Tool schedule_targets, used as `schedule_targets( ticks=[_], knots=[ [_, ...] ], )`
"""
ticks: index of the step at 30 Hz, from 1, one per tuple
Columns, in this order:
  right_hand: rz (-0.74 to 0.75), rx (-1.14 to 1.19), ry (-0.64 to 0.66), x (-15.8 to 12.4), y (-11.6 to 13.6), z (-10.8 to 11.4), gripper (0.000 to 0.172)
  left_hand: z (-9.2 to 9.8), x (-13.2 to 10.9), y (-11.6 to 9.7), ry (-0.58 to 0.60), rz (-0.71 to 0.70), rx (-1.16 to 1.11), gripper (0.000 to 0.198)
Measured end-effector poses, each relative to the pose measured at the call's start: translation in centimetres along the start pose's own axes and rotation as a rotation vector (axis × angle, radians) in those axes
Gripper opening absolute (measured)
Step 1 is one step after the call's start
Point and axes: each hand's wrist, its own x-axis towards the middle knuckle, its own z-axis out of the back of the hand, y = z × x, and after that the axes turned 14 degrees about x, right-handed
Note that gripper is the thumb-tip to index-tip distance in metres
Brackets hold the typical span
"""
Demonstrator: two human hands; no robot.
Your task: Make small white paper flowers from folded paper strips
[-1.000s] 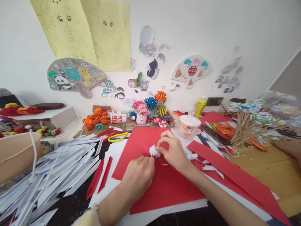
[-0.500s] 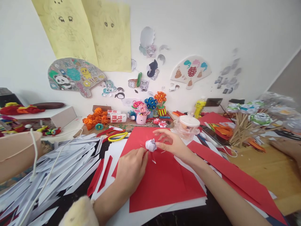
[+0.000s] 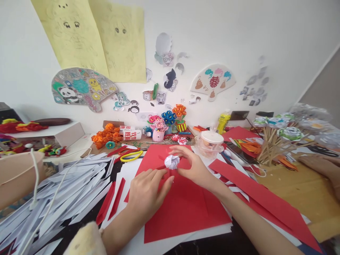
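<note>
A small white folded-paper flower is between my two hands, above a red sheet on white paper. My right hand curves around its right side, with thumb and fingers apart and the fingertips near or touching the flower's edge. My left hand is at the lower left of the flower, thumb apart from the bent fingers. A thin red strip passes by the left fingers under the flower; whether they grip it is hidden. Two folded red strips lie left of the red sheet.
White paper strips are heaped at left beside a tan container. Yellow-handled scissors, a lidded cup and potted craft flowers stand or lie behind. Stemmed paper flowers and another person's hand are at right.
My left thumb has opened away from its fingers, where it was pinched below the flower. The flower has turned to show more of its top. The whole view has shifted slightly.
</note>
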Motion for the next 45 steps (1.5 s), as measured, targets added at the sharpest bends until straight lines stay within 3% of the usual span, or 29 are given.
schedule_targets(
  ticks=[5,8,11,20,26,34,45],
  knots=[
    [0.087,-0.144,-0.017,-0.1,0.4,0.0,0.059,0.4,0.7,0.8,-0.055,0.064,0.070,0.015],
    [0.125,-0.179,0.005,-0.2,0.5,-0.2,0.059,0.0,0.8,1.3,0.031,0.009,0.109,0.026],
    [0.125,-0.200,0.035,-0.3,0.4,-0.3,0.059,-0.4,0.6,1.6,0.142,-0.030,0.101,0.024],
    [-0.055,-0.180,0.141,-0.4,0.5,0.2,0.044,-1.0,0.2,1.8,0.329,0.089,-0.049,0.015],
    [-0.042,-0.142,0.118,-0.6,-0.7,-0.4,0.024,-1.2,0.2,1.8,0.365,0.121,-0.133,0.015],
    [-0.006,-0.498,0.113,-0.8,-1.0,-0.9,0.025,-1.1,0.4,1.8,0.442,0.235,-0.266,0.013],
    [-0.071,-0.229,0.110,-0.9,-0.9,-0.8,0.025,-1.3,0.5,1.8,0.433,0.227,-0.240,0.011]
  ],
)
